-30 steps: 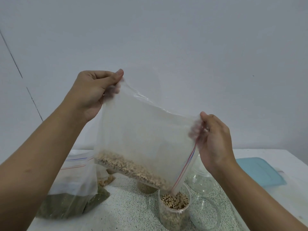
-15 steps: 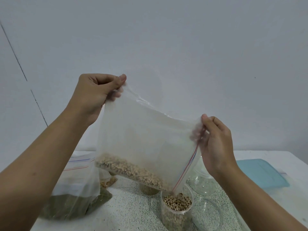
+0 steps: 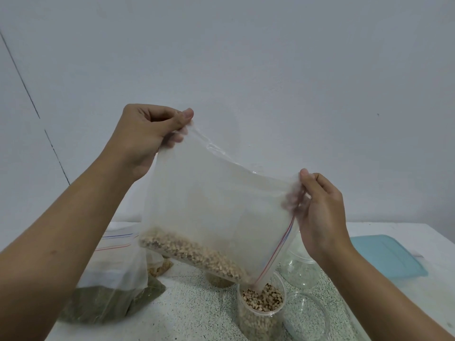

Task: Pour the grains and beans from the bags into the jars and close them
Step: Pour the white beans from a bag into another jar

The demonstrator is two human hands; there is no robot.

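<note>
A clear zip bag [image 3: 216, 205] hangs tilted above the table, with pale speckled beans [image 3: 194, 254] lying along its lower edge. My left hand [image 3: 150, 136] pinches the bag's upper left corner. My right hand [image 3: 320, 212] pinches the corner at the red and blue zip strip. The bag's lowest corner dips into an open clear jar [image 3: 261, 308], which is nearly full of the same beans. A second jar [image 3: 219, 281] with grain stands behind the bag, mostly hidden.
A bag of green grains [image 3: 108, 296] lies at the left, with another bag of tan grains [image 3: 160, 267] behind it. Empty clear containers [image 3: 302, 269] and a clear lid [image 3: 307, 318] sit right of the jar. A teal lid [image 3: 386, 257] lies at the far right.
The bag's upper left corner has dropped a little with my left hand. More beans have gathered in the jar.
</note>
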